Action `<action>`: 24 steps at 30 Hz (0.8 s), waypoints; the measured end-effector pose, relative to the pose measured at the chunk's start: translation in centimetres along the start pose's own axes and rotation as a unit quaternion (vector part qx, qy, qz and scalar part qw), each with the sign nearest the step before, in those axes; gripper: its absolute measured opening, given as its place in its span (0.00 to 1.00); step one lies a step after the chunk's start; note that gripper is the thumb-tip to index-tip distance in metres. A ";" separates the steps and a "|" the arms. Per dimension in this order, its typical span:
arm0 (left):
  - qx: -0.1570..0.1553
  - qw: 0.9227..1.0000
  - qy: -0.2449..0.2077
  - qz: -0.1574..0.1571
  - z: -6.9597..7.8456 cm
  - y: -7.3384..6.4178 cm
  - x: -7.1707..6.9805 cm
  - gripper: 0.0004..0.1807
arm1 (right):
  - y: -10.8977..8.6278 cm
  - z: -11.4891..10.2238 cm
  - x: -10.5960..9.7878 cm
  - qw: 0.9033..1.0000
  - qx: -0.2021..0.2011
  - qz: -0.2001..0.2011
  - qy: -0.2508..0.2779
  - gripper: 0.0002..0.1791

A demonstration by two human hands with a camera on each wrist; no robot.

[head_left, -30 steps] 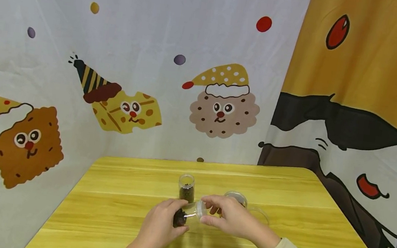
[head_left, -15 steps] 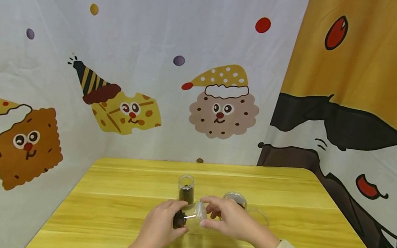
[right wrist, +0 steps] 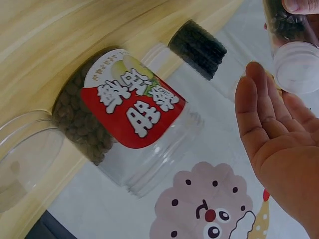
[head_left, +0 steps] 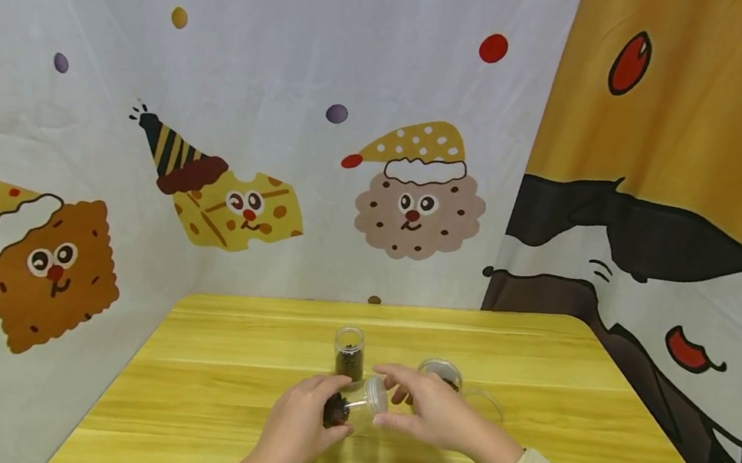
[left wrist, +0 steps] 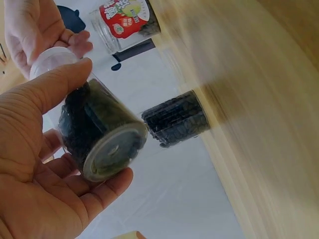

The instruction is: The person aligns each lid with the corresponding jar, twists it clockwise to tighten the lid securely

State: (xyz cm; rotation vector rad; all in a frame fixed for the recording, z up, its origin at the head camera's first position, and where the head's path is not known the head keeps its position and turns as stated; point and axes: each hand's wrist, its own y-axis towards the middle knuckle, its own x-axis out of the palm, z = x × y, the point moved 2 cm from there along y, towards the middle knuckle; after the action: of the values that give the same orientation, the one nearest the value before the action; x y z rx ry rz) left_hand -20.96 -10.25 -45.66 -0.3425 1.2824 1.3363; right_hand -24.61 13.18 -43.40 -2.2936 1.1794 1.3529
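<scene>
My left hand [head_left: 296,415] grips a small clear jar [left wrist: 107,119] around its body, thumb on one side and fingers on the other. The jar is tilted on its side, and dark seed-like pieces lie toward its base. A translucent white screw cap [right wrist: 298,68] is on its mouth, pointing right toward my right hand [head_left: 429,408]. The right hand hovers around the cap with loosely bent fingers; in the right wrist view the fingertips stand just off it. Behind the held jar, an uncapped small jar [head_left: 348,358] of similar dark pieces stands upright.
A larger clear jar [right wrist: 124,99] with a red label and brown bean-like pieces stands open behind my right hand. Beside it lies a clear round lid [right wrist: 30,154]. The wooden table [head_left: 226,337] backs onto a printed cloth [head_left: 281,58] with cartoon figures.
The left hand and the jar stay in place. My right thumb has shifted slightly down, and the right fingers have spread a little around the cap.
</scene>
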 end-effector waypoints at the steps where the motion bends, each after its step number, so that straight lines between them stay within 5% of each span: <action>1: -0.003 1.000 -0.005 -0.002 0.0 0.0 0.0 0.36 | 0.0 0.0 0.0 1.000 -0.007 0.004 -0.004 0.37; 10: -0.001 1.000 -0.016 -0.012 -0.2 -0.3 0.2 0.36 | 0.1 -0.8 0.0 0.998 -0.054 -0.004 -0.024 0.32; 16: 0.008 1.000 -0.019 -0.015 0.0 -0.4 0.2 0.35 | 0.2 -0.7 0.0 0.997 -0.049 -0.029 -0.056 0.31; 24: -0.021 0.995 -0.059 -0.084 0.0 -0.4 -0.3 0.34 | 0.0 -1.0 0.4 0.996 -0.019 -0.040 -0.081 0.36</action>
State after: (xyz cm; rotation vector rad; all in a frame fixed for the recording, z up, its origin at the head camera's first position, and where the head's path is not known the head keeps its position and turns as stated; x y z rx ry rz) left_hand -20.55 -10.50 -45.57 -0.3870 1.1042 1.2249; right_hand -23.91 12.40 -43.23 -2.1841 1.0090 1.5107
